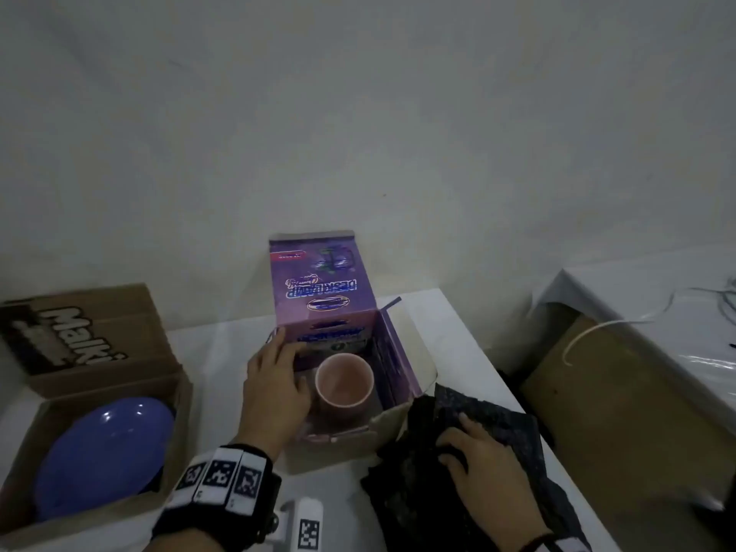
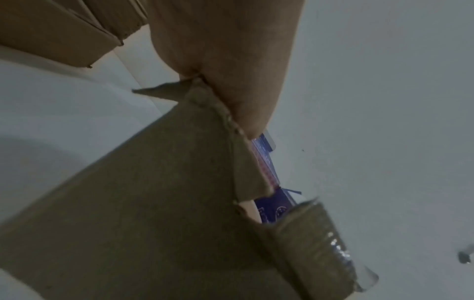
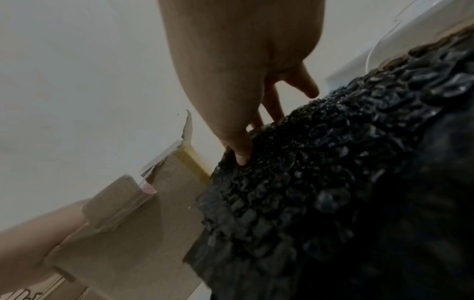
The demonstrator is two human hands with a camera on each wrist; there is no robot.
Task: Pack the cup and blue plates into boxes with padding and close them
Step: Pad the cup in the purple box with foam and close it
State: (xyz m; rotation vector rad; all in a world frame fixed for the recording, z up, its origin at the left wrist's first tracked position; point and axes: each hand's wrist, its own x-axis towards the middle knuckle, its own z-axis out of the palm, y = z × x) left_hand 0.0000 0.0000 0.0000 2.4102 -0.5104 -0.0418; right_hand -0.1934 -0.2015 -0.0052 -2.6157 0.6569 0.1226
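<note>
A pink cup [image 1: 344, 378] stands upright inside the open purple box [image 1: 322, 280], whose lid flap stands up at the back. My left hand [image 1: 290, 368] grips the box's left wall, fingers curled over the edge beside the cup; in the left wrist view the palm [image 2: 231, 50] lies against a brown flap [image 2: 153, 203]. My right hand [image 1: 454, 440] holds a sheet of black bubble wrap [image 1: 490, 412] just right of the box; its thumb [image 3: 238, 150] presses into the wrap [image 3: 333, 182]. Blue plates [image 1: 103, 448] lie in an open brown box [image 1: 79, 332] at the left.
The boxes sit on a white table [image 1: 215, 344] against a pale wall. At the right stands a second covered table [image 1: 657, 312] with cables, and a brown panel [image 1: 621, 412] fills the gap between the two. A white marker-tagged device [image 1: 306, 527] lies at the near edge.
</note>
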